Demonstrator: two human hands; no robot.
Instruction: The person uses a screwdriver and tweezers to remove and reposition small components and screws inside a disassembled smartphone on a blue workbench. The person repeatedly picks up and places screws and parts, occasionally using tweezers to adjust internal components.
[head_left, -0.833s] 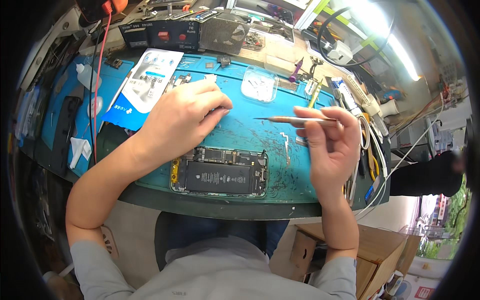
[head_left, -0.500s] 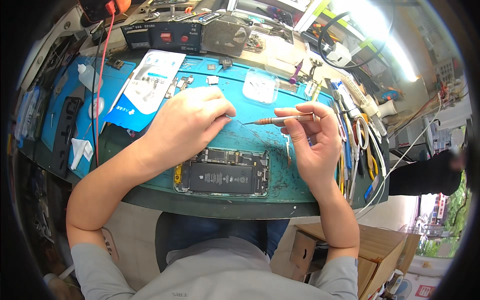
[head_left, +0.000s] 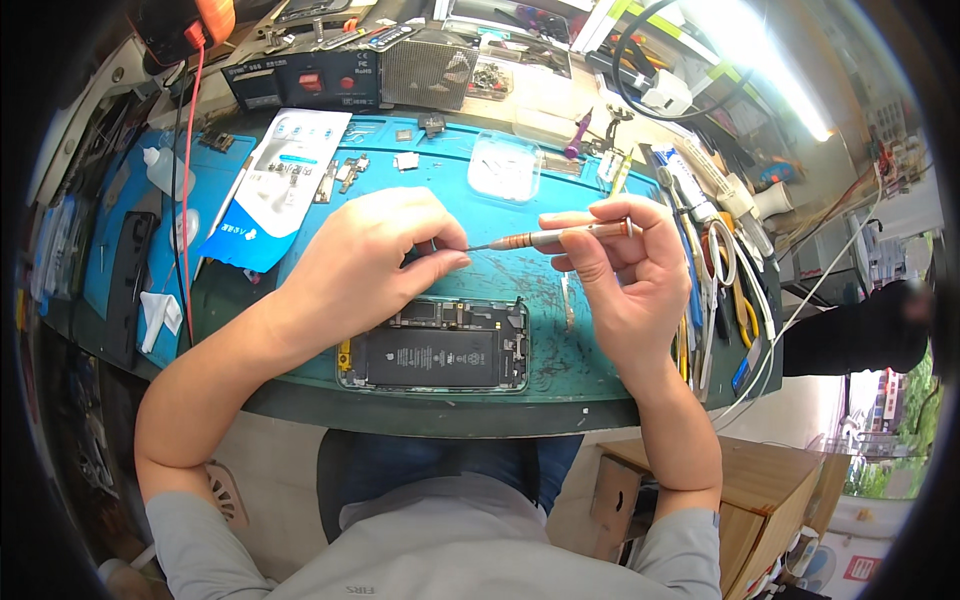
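My right hand [head_left: 630, 280] holds a slim silver-and-copper screwdriver [head_left: 540, 237] nearly level between thumb and fingers. Its thin tip points left and reaches the closed thumb and forefinger of my left hand [head_left: 385, 250]; what those fingers grip is hidden. Below both hands an opened phone [head_left: 430, 355] lies on the blue mat [head_left: 555, 355], its black battery and circuit boards exposed. A thin metal strip [head_left: 567, 302] sits right of the phone.
A clear plastic box [head_left: 536, 172] of small parts, loose components [head_left: 405, 161] and a white-and-blue packet [head_left: 285, 180] lie behind my hands. Assorted tools [head_left: 740, 300] and cables crowd the right, a bottle [head_left: 168, 170] the left. A dark-sleeved arm [head_left: 850, 335] of another person shows at far right.
The screwdriver has moved left, so its tip now meets my left fingertips. My left hand has shifted slightly down and right; the small parts behind it show more.
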